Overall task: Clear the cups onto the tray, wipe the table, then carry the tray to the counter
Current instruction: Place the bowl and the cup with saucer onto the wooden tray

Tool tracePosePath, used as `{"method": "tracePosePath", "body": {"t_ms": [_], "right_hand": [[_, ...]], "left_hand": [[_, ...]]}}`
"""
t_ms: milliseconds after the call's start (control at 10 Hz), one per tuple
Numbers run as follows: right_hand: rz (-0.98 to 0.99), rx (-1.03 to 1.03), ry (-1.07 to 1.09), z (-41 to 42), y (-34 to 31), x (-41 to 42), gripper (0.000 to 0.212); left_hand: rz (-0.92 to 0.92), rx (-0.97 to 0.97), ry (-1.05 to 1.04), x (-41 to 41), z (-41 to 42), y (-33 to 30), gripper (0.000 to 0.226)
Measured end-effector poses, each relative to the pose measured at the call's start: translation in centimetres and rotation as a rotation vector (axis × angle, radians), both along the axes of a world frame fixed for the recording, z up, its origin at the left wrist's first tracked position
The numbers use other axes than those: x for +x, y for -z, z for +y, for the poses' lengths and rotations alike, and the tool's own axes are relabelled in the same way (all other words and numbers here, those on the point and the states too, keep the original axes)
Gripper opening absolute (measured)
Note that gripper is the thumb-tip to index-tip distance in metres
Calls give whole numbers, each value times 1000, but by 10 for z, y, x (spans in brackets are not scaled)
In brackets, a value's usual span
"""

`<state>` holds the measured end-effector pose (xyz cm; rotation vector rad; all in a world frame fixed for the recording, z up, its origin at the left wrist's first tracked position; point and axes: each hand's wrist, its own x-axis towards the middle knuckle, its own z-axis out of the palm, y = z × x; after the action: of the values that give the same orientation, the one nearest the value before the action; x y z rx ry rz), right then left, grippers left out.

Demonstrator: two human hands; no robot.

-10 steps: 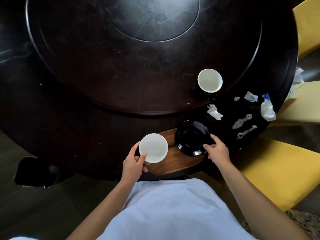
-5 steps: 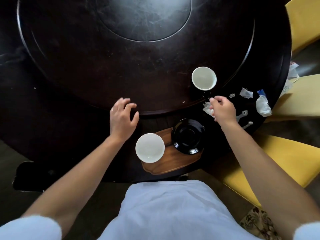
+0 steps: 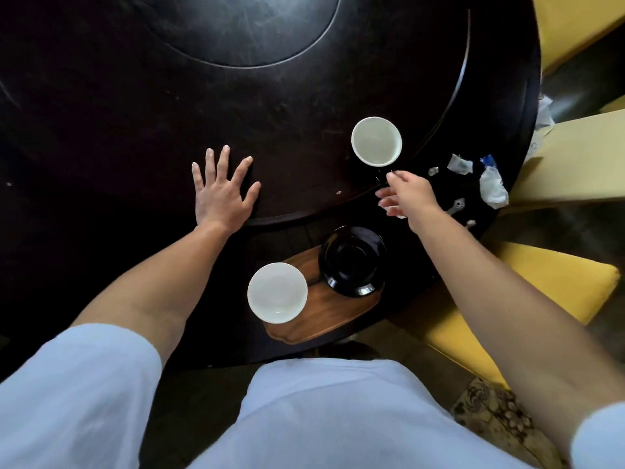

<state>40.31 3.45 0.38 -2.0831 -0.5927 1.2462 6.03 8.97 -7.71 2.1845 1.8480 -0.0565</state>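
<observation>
A wooden tray (image 3: 338, 311) lies at the near edge of the dark round table (image 3: 84, 258). On it stand a white cup (image 3: 277, 292) at its left end and a black saucer (image 3: 353, 260) at its right end. A second cup (image 3: 376, 141), white inside and dark outside, stands on the table's raised turntable (image 3: 270, 96) to the right. My right hand (image 3: 407, 196) hovers just below this cup, its forefinger stretched toward the cup's dark handle and its fingers loose. A bit of white tissue (image 3: 396, 212) peeks out under it. My left hand (image 3: 221, 191) lies flat on the turntable, fingers spread.
Crumpled tissues (image 3: 493, 187) and wrappers (image 3: 459, 164) lie on the table's right rim with small metal pieces (image 3: 456, 204). Yellow chairs (image 3: 558, 292) stand close on the right. My white clothing fills the lower part of the view.
My left hand let go of the white cup on the tray and moved up to lie flat on the turntable. My right hand left the saucer and reached up to the far cup.
</observation>
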Motion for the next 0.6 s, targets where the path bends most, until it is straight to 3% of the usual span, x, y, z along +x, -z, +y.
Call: {"method": "tracePosePath", "body": {"t_ms": [300, 600], "right_hand": [[73, 127, 79, -1, -10, -17, 28], [208, 113, 53, -123, -19, -27, 21]], "left_hand": [[26, -6, -22, -1, 2, -2, 71], [47, -1, -28, 1, 2, 1, 72]]}}
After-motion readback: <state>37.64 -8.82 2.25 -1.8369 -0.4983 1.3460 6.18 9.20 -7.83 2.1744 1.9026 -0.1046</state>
